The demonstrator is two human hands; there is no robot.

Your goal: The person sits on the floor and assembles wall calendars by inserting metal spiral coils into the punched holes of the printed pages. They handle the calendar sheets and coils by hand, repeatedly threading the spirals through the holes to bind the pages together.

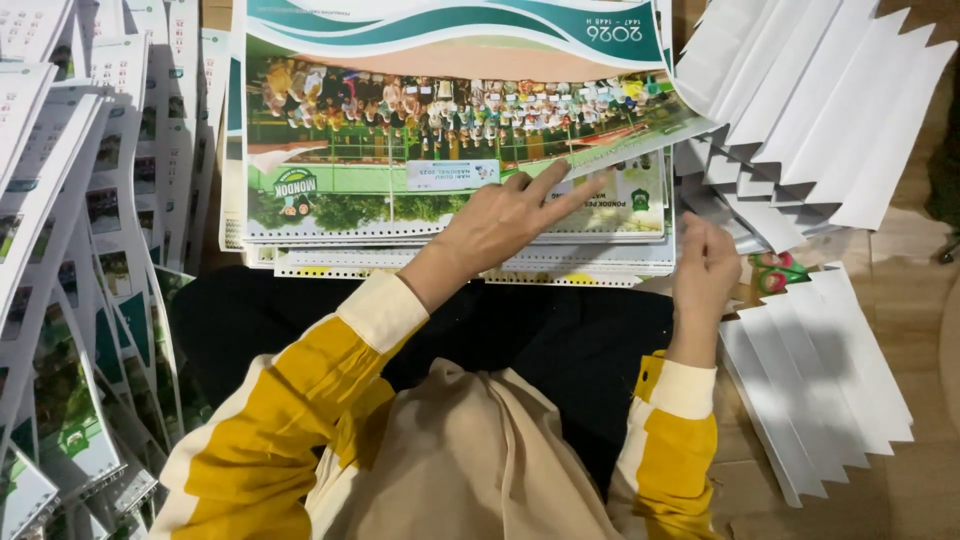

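Observation:
A stack of large printed calendar sheets [400, 150], with a group photo and a perforated lower edge, lies in front of my lap. My left hand [505, 218] rests flat on the top sheet, its forefinger stretched toward the lifted right corner of that sheet [640, 140]. My right hand [705, 268] sits at the stack's right edge with curled fingers touching the sheet edges; whether it pinches a sheet I cannot tell. Both sleeves are yellow and cream.
Fanned white sheets [820, 110] lie at the upper right, and more white sheets [820, 380] at the lower right on the wooden floor [900, 260]. A small red and green object [775, 272] lies between them. Overlapping printed calendar pages [70, 300] fill the left side.

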